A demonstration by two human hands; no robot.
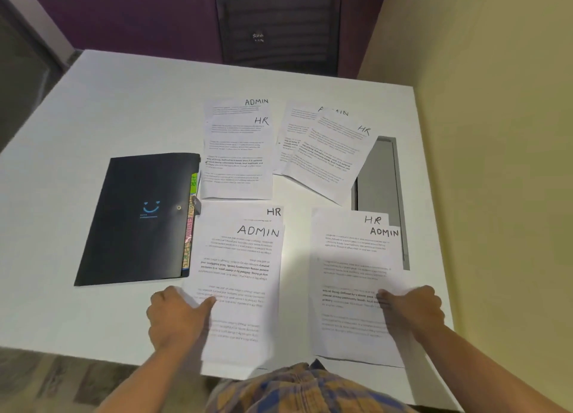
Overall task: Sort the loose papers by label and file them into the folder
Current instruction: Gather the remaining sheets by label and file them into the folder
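While both hands press papers | four paper stacks (237, 164) | one folder (136, 217)

Soft overhead light is glaring off the white table (124, 108); edges are bowing, and fine print is blurring.

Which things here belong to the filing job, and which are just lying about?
Job: four paper stacks labelled HR/ADMIN; black folder; left hand and right hand on the near stacks.
Lying about: black chair; table.
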